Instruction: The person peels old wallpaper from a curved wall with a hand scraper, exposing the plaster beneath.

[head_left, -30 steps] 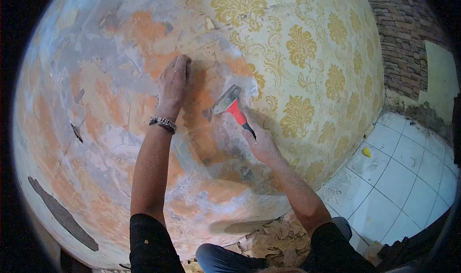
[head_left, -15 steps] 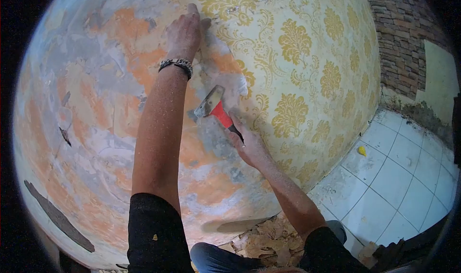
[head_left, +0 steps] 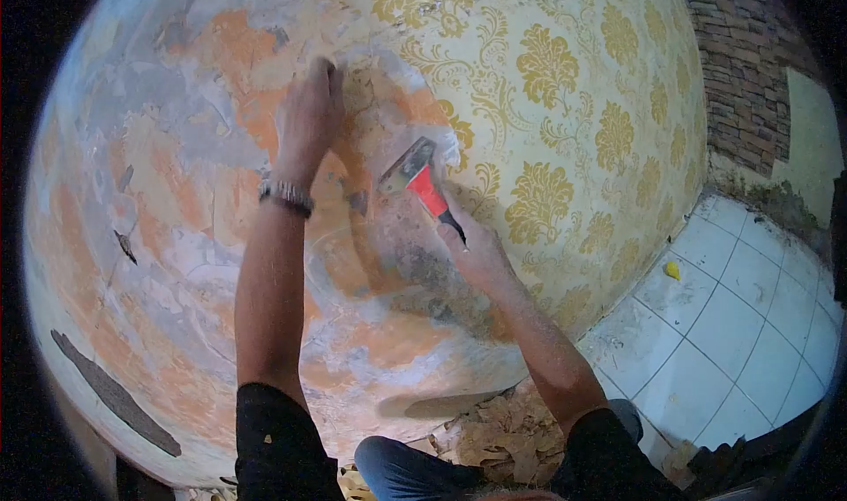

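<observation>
My right hand (head_left: pixel 479 252) is wrapped around the red and black handle of a scraper (head_left: pixel 425 189). Its wide metal blade lies against the wall, at the bare patch just left of the yellow patterned wallpaper (head_left: pixel 544 203). Up and to the left, my left hand (head_left: pixel 309 111) is close to the stripped part of the wall (head_left: pixel 198 236), with its fingers curled in. Whatever those fingers hold, if anything, is hidden. A band circles that wrist, and dust coats both forearms.
Torn scraps (head_left: pixel 516 430) are heaped on the floor by my knees. White floor tiles (head_left: pixel 719 325) spread to the right, with a small yellow piece (head_left: pixel 672 270) on them. Beyond stands a brick-patterned wall (head_left: pixel 737 69). A dark gouge (head_left: pixel 115 393) marks the lower left wall.
My left hand has come down and left from the wallpaper edge, and its outstretched finger has curled in. The scraper has shifted slightly right and its blade has tilted.
</observation>
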